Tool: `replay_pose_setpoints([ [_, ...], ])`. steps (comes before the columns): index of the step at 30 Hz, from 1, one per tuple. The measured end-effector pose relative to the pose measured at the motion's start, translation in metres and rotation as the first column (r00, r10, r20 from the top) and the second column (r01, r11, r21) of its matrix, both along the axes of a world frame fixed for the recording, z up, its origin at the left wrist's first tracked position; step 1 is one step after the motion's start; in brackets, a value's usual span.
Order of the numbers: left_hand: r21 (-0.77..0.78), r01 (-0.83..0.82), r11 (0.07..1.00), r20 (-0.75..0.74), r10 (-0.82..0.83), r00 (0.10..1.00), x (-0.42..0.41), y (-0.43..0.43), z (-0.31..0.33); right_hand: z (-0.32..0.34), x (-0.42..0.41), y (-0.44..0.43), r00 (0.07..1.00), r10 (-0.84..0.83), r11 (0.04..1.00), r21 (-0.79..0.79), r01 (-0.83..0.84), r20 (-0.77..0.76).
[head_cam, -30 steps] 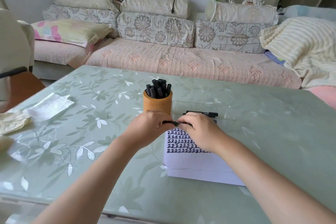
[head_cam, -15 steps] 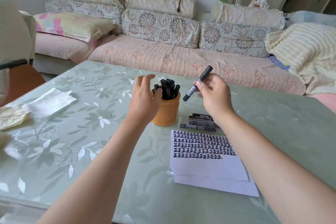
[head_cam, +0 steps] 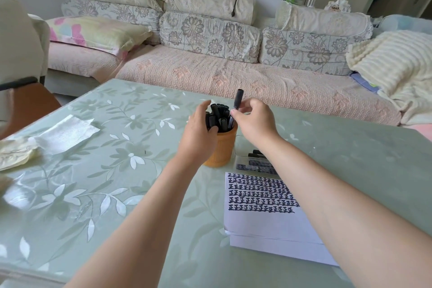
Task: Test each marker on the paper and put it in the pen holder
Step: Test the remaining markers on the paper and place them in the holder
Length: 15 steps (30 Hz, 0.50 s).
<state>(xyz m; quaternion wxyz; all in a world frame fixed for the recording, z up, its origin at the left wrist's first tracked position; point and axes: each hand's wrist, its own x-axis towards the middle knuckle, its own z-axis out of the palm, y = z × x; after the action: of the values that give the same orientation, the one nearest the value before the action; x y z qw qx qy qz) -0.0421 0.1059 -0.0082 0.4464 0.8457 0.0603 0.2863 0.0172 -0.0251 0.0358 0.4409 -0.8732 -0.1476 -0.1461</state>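
Marker (head_cam: pixel 238 99) upright over pen holder (head_cam: pixel 222 147), far centre of desk (head_cam: pixel 117 170), lower end among stored ones.
Holder near full, paper (head_cam: pixel 268 224) carries rows of test marks, a few markers left in clear case (head_cam: pixel 256 161) beside it. Right hand (head_cam: pixel 253 121) pinches marker; left hand (head_cam: pixel 198 133) wraps holder rim.
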Motion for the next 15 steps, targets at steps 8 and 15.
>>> replay_pose_setpoints([
  [8,-0.014,-0.02,1.0,0.105,0.021,0.994,-0.001,0.003,0.011,0.0,0.0,0.001,0.988,0.129,0.992,-0.029,-0.127,0.091],
  [15,0.042,0.095,0.995,0.051,-0.097,0.994,0.0,-0.001,0.012,-0.024,-0.004,-0.003,0.973,0.232,0.964,-0.13,-0.231,-0.007],
])
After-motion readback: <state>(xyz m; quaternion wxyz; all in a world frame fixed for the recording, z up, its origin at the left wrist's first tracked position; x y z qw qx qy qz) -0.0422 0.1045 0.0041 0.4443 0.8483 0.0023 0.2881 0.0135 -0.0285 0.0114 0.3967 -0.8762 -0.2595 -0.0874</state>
